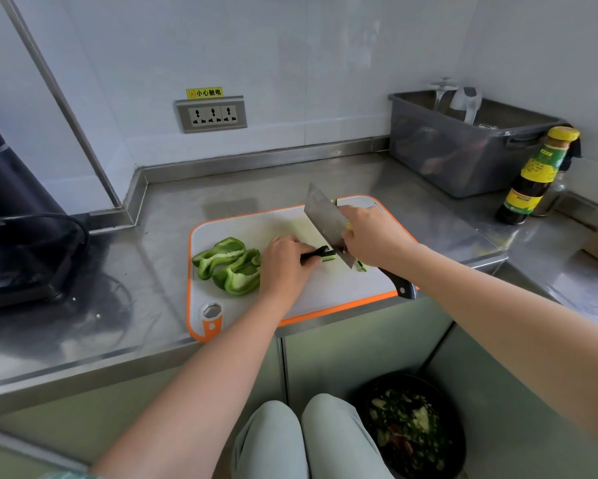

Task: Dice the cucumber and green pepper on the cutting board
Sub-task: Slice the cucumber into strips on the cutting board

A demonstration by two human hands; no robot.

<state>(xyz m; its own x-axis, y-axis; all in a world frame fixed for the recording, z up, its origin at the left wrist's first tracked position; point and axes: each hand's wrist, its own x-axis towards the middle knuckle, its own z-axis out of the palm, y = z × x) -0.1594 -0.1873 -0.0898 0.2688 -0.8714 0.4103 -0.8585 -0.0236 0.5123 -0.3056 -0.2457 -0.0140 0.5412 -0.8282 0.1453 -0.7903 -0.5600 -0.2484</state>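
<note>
Left grip [285, 262] pinched cucumber [320, 253] on the board [325, 292]; right grip [373, 236] clasped the knife [323, 214] (pepper [231, 266] lay left).

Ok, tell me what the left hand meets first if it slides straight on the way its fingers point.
Probably the cleaver: the left hand points right along the cucumber strips it grips, and the blade stands across them just past its fingertips.

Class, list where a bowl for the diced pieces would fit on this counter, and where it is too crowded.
Free: bare stainless steel counter between wall and orange-rimmed white cutting board; that board's near strip. Crowded: board centre, with green pepper pieces, left hand, dark cucumber strip, steel cleaver, right hand.
</note>
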